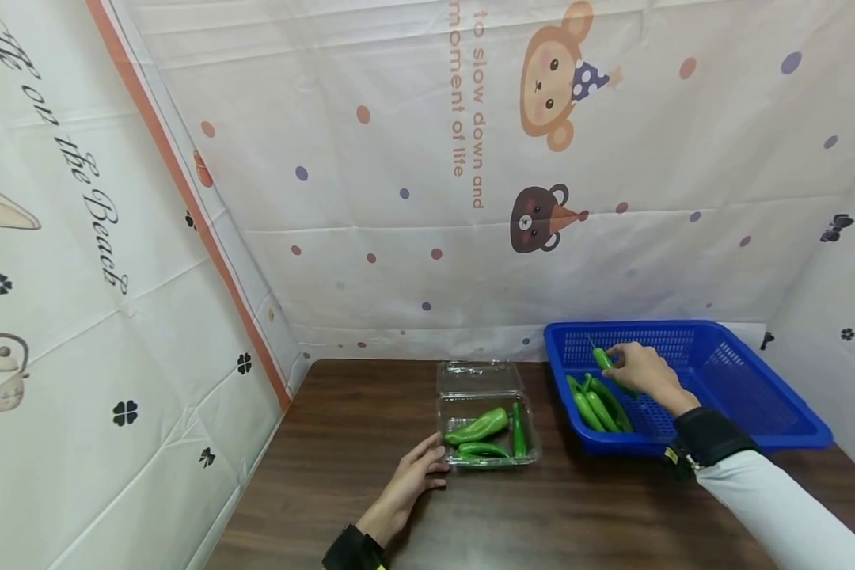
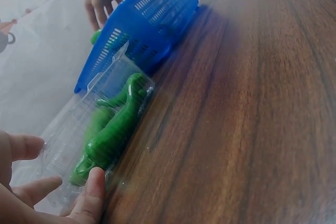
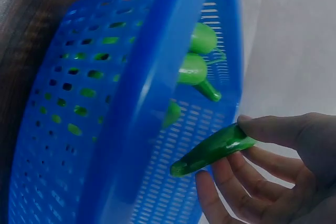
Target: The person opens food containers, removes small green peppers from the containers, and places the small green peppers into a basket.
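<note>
My right hand (image 1: 640, 370) pinches a green pepper (image 1: 603, 359) above the blue basket (image 1: 755, 412); the right wrist view shows the pepper (image 3: 212, 149) held between thumb and fingers (image 3: 278, 129) over the basket floor. Several more green peppers (image 1: 597, 404) lie at the basket's left side. A clear plastic clamshell box (image 1: 486, 428) with its lid open stands left of the basket and holds a few green peppers (image 1: 479, 427). My left hand (image 1: 416, 475) rests with straight fingers against the box's near left corner (image 2: 79, 177).
The brown wooden table (image 1: 370, 443) is walled in by printed white cloth (image 1: 413, 198) at the left, back and right. The basket (image 2: 142, 30) touches the clear box's far side in the left wrist view.
</note>
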Tool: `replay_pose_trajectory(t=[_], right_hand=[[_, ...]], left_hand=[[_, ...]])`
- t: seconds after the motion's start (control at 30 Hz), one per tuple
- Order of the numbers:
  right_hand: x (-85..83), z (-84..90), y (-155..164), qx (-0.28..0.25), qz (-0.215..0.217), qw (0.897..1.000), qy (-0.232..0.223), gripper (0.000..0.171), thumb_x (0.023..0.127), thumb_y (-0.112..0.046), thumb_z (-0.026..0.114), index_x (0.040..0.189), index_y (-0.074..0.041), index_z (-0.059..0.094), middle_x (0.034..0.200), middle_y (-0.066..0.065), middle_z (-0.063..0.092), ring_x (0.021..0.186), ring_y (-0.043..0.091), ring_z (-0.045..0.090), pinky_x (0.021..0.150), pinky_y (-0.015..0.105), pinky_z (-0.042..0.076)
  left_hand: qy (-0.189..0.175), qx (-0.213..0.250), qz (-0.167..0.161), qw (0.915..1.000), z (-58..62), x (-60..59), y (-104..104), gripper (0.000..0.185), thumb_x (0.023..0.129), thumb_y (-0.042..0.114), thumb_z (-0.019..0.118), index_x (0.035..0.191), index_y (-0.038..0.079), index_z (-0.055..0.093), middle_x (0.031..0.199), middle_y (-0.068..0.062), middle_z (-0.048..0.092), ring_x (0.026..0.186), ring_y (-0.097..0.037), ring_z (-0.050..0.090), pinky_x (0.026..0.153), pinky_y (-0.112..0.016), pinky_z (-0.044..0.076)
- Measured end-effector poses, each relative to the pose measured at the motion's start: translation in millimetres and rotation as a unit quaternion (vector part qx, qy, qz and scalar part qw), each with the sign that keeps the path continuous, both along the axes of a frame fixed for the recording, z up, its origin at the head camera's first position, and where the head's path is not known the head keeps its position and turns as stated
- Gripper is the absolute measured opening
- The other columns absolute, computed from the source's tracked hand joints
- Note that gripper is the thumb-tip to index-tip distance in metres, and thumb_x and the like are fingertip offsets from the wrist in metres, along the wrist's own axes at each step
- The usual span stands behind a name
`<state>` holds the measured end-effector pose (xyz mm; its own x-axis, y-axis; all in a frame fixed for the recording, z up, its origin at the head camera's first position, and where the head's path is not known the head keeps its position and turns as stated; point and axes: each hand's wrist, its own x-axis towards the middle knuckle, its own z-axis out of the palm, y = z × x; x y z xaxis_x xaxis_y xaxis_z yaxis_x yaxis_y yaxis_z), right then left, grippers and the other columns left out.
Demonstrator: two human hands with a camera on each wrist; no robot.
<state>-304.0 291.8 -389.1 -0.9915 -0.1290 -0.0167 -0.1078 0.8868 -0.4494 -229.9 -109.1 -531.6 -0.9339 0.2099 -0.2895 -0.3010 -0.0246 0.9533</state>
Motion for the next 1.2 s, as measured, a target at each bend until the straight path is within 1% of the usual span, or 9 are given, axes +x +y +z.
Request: replay_pose_trajectory(t=[0.3,0.47,0.57,0.67,0.77,0.83,1.03,1.13,1.2], right_hand=[[-1.3,-9.6,-2,0.005,0.023,0.999,-0.027,0.037,0.095,-0.009,0.067,0.123,0.015,0.063,0.11,0.035,0.069,0.09,0.04,0.07,0.069,0.046,0.058],[-2.4,-17.0,-3,0.003,0.032,0.999,-0.039,0.034,0.095,-0.008,0.066,0.121,0.014,0.065,0.111,0.034,0.069,0.078,0.031,0.068,0.061,0.039,0.054],[-2.3,-22.0,-3,-0.008,0.037,0.998,-0.053,0.034,0.096,-0.008,0.065,0.122,0.014,0.065,0.108,0.031,0.07,0.06,0.019,0.058,0.053,0.032,0.045],[-2.1,-27.3,-2,-0.018,0.039,0.997,-0.064,0.034,0.096,-0.007,0.065,0.122,0.014,0.065,0.091,0.019,0.073,0.048,0.011,0.041,0.049,0.027,0.037],[-2.5,-31.0,-2,-0.026,0.042,0.996,-0.071,0.034,0.096,-0.007,0.064,0.123,0.015,0.064,0.074,0.008,0.069,0.045,0.007,0.034,0.048,0.025,0.034],[-2.4,-32.1,-2,-0.028,0.042,0.996,-0.077,0.035,0.095,-0.006,0.064,0.123,0.015,0.064,0.074,0.006,0.067,0.046,0.007,0.032,0.048,0.025,0.033],[-1.3,-30.8,-2,-0.029,0.048,0.995,-0.083,0.035,0.096,-0.005,0.063,0.125,0.015,0.064,0.096,0.019,0.071,0.047,0.008,0.035,0.049,0.027,0.035],[-1.4,-23.9,-3,-0.019,0.05,0.997,-0.055,0.033,0.097,-0.007,0.062,0.123,0.014,0.065,0.1,0.026,0.072,0.055,0.015,0.053,0.052,0.031,0.043],[-1.0,-17.2,-7,-0.015,0.05,0.998,-0.019,0.031,0.098,-0.008,0.062,0.121,0.013,0.066,0.104,0.031,0.071,0.067,0.024,0.065,0.057,0.036,0.051]], left_hand=[[0.0,0.003,-0.003,1.0,0.5,-0.3,-1,0.064,0.105,0.034,0.057,0.158,0.006,0.037,0.147,-0.024,0.049,0.107,-0.018,0.063,0.088,-0.034,0.058],[0.001,0.003,-0.004,1.0,1.2,-1.1,-1,0.064,0.105,0.034,0.057,0.159,0.006,0.036,0.147,-0.024,0.049,0.108,-0.019,0.063,0.088,-0.034,0.058],[0.001,0.004,-0.002,1.0,0.2,-1.6,-1,0.065,0.105,0.034,0.058,0.159,0.005,0.036,0.146,-0.024,0.05,0.108,-0.019,0.063,0.088,-0.034,0.058],[0.0,0.005,-0.001,1.0,-0.8,-1.6,-2,0.065,0.105,0.034,0.058,0.159,0.004,0.036,0.144,-0.024,0.051,0.108,-0.019,0.062,0.087,-0.034,0.058],[-0.002,0.004,-0.002,1.0,-0.3,-1.6,-2,0.065,0.105,0.034,0.057,0.159,0.005,0.035,0.145,-0.023,0.051,0.109,-0.02,0.062,0.088,-0.035,0.058],[-0.003,0.004,-0.005,1.0,0.1,-1.8,-2,0.065,0.105,0.034,0.057,0.159,0.005,0.035,0.146,-0.024,0.05,0.111,-0.021,0.062,0.089,-0.035,0.058],[-0.007,0.005,-0.009,0.9999,2.3,-1.8,-3,0.065,0.106,0.035,0.056,0.16,0.006,0.034,0.149,-0.024,0.047,0.112,-0.021,0.062,0.091,-0.037,0.058],[-0.01,0.005,-0.007,0.9999,2.5,-1.4,-3,0.065,0.106,0.034,0.056,0.159,0.005,0.034,0.147,-0.024,0.049,0.111,-0.021,0.062,0.09,-0.036,0.058],[-0.011,0.006,-0.005,0.9999,2.6,-1.2,-3,0.065,0.106,0.034,0.056,0.159,0.006,0.034,0.147,-0.023,0.049,0.111,-0.021,0.062,0.089,-0.036,0.058]])
